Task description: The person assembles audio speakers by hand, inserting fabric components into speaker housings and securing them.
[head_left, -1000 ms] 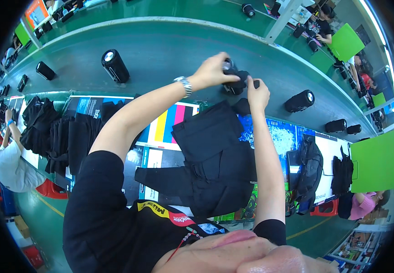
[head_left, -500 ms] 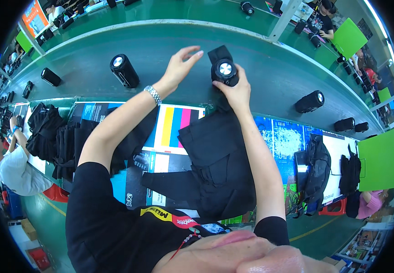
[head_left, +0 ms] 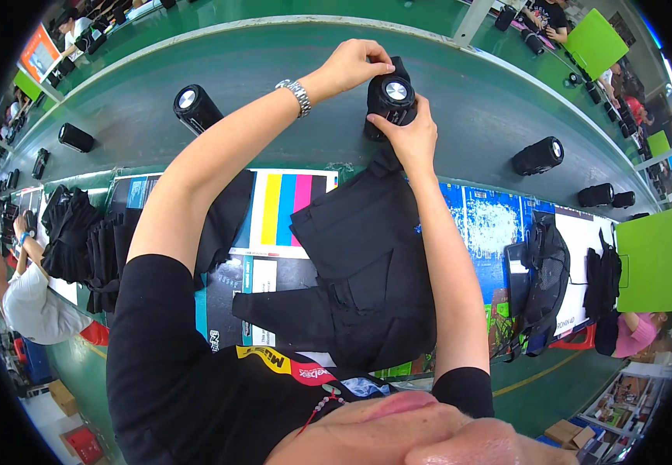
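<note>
My right hand is wrapped round a black cylindrical speaker with a silver round end facing up, holding it over the conveyor. A short black flap of strap or fabric sticks out past the speaker's far side. My left hand, with a metal watch at the wrist, reaches over from the left and pinches this flap at its edge. Below my right hand, black fabric lies folded on the printed table covering, its far end reaching toward the speaker.
More black speakers lie on the belt, such as one on the left and one on the right. Black fabric pieces are piled at left. A black bag lies at right. Co-workers sit on both sides and across.
My left hand has moved right and away from me, closing on the flap behind the speaker. The right hand still holds the speaker, slightly farther right.
</note>
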Available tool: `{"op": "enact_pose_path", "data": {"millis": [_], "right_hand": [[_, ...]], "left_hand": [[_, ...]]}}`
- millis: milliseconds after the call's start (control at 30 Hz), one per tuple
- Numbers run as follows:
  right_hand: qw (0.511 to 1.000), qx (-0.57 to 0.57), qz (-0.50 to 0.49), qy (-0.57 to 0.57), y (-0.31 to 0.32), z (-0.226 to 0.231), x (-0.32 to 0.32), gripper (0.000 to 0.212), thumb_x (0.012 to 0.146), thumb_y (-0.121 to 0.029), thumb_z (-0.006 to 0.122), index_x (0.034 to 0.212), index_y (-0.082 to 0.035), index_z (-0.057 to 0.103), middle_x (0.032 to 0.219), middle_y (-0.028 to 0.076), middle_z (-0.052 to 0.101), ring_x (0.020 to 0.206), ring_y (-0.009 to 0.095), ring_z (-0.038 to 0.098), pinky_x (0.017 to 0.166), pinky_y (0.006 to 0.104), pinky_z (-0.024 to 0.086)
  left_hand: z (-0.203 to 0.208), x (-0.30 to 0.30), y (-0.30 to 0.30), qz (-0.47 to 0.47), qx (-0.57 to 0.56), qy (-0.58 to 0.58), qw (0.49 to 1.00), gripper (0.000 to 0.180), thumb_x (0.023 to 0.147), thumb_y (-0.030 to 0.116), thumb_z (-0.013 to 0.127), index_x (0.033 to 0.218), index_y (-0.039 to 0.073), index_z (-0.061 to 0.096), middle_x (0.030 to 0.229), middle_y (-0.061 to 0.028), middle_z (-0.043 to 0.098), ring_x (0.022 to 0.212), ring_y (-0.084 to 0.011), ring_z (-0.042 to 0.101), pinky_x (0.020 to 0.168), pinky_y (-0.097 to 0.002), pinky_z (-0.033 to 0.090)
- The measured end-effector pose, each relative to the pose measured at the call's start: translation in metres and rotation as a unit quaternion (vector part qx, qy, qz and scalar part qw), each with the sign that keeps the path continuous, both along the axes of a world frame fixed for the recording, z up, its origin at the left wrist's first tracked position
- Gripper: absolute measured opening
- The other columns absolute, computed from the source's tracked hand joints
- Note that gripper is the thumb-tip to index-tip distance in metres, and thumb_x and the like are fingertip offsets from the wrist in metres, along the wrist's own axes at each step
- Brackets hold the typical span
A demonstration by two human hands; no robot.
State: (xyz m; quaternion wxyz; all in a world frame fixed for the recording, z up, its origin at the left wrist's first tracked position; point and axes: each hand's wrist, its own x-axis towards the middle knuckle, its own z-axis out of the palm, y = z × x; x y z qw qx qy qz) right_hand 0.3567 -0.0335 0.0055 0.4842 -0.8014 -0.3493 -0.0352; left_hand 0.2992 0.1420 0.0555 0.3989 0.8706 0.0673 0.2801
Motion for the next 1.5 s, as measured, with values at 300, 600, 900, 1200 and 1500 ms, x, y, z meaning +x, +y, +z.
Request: {"op": "enact_pose_path", "data": {"millis": [300, 600, 900, 1200, 1500], "right_hand": [[0.992, -0.108, 0.022, 0.067, 0.0, 0.016, 0.024, 0.085, 0.05, -0.044, 0.088, 0.116, -0.001, 0.055, 0.101, 0.018, 0.068, 0.097, 0.035, 0.066, 0.083, 0.0417, 0.051], [0.954, -0.255, 0.152, 0.033, -0.046, 0.018, 0.094, 0.058, 0.068, -0.027, 0.079, 0.115, 0.003, 0.062, 0.1, 0.017, 0.068, 0.092, 0.027, 0.066, 0.084, 0.0359, 0.049], [0.949, 0.153, -0.003, 0.277, 0.045, 0.019, 0.126, 0.04, 0.085, -0.043, 0.065, 0.094, -0.004, 0.069, 0.079, 0.009, 0.067, 0.077, 0.018, 0.063, 0.074, 0.0336, 0.049], [0.838, 0.3, 0.141, 0.433, 0.047, -0.035, 0.11, 0.032, 0.082, -0.03, 0.073, 0.082, 0.001, 0.067, 0.076, 0.003, 0.064, 0.069, 0.014, 0.058, 0.065, 0.0284, 0.046], [0.88, 0.267, 0.082, 0.385, 0.059, -0.07, 0.13, 0.018, 0.082, -0.012, 0.061, 0.082, 0.005, 0.067, 0.074, 0.004, 0.064, 0.065, 0.013, 0.056, 0.062, 0.0306, 0.047]], "left_hand": [[0.001, -0.023, -0.045, 0.002, 0.07, -0.136, 0.988, 0.01, 0.083, 0.012, 0.068, 0.087, 0.004, 0.068, 0.088, -0.0026, 0.063, 0.081, -0.0146, 0.055, 0.071, -0.0275, 0.042], [-0.007, -0.026, -0.029, 0.068, -0.023, -0.157, 0.985, 0.022, 0.086, 0.023, 0.069, 0.102, 0.007, 0.07, 0.099, -0.0032, 0.065, 0.096, -0.0152, 0.058, 0.078, -0.0259, 0.045], [-0.048, 0.068, -0.051, -0.016, -0.626, -0.102, 0.773, 0.052, 0.1, 0.045, 0.039, 0.109, -0.003, 0.058, 0.095, -0.0121, 0.067, 0.088, -0.018, 0.063, 0.079, -0.0303, 0.049], [-0.082, 0.066, -0.083, 0.029, -0.51, -0.204, 0.835, 0.053, 0.099, 0.048, 0.038, 0.097, 0.002, 0.064, 0.089, -0.0031, 0.066, 0.078, -0.0104, 0.059, 0.075, -0.0252, 0.047], [-0.122, 0.086, -0.061, 0.138, -0.522, -0.274, 0.796, 0.05, 0.098, 0.037, 0.038, 0.08, -0.002, 0.064, 0.078, -0.0041, 0.064, 0.072, -0.0139, 0.056, 0.072, -0.0285, 0.045]]}}
